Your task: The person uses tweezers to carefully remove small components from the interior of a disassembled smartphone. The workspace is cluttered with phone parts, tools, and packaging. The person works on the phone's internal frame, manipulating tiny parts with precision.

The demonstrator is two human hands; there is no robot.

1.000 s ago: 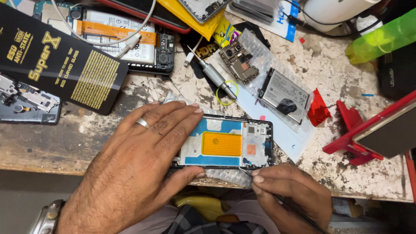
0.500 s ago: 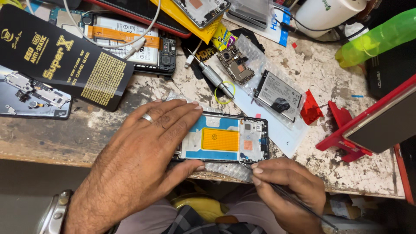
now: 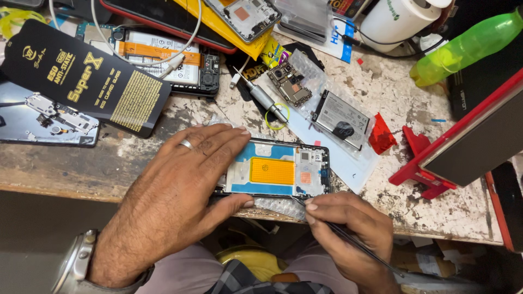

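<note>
Taking the opened phone frame (image 3: 278,173) as landmark: its left end lies under the left hand (image 3: 180,190), and the right hand (image 3: 348,228) with thin tweezers (image 3: 348,239) blocks its near right corner. Just beyond it, a screwdriver (image 3: 265,99), a small circuit board (image 3: 290,84) and a battery (image 3: 341,118) crowd the table (image 3: 403,201). To its right stand a red stand (image 3: 417,163) and propped panel (image 3: 479,141); bare table shows between. Left of it, past the hand, bare table runs below a black card (image 3: 87,76).
</note>
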